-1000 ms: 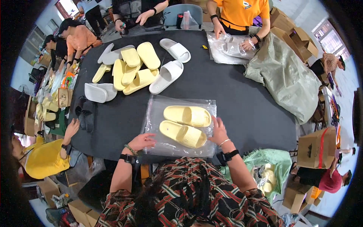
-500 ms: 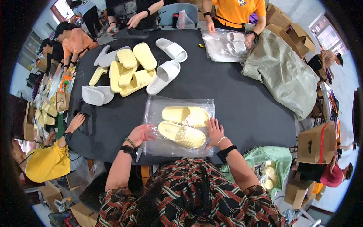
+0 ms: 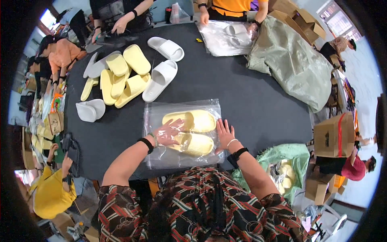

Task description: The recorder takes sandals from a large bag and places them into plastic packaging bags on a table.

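Note:
Two pale yellow slippers, an upper slipper (image 3: 204, 120) and a lower slipper (image 3: 197, 144), lie side by side in a clear plastic bag (image 3: 155, 161) on the dark table in front of me. My left hand (image 3: 167, 132) reaches over their left ends with its fingers spread. Shiny film seems to cover its fingers, so it looks to be inside the bag. Flat at the bag's right edge, my right hand (image 3: 225, 136) rests with fingers stretched out, close to the strap ends of the slippers. Neither hand grips anything.
Loose yellow slippers (image 3: 137, 60) and grey slippers (image 3: 161, 82) are heaped at the far left. A large grey-green sack (image 3: 288, 60) covers the far right. By my right arm stands a green sack (image 3: 296, 153) holding yellow slippers. Across the table, a person in orange handles bagged slippers (image 3: 225, 40).
My left hand has moved rightward from the bag's left edge to over the slippers. My right hand stays at the right edge. A yellow-clad person's hand has drawn back from a dark item at left.

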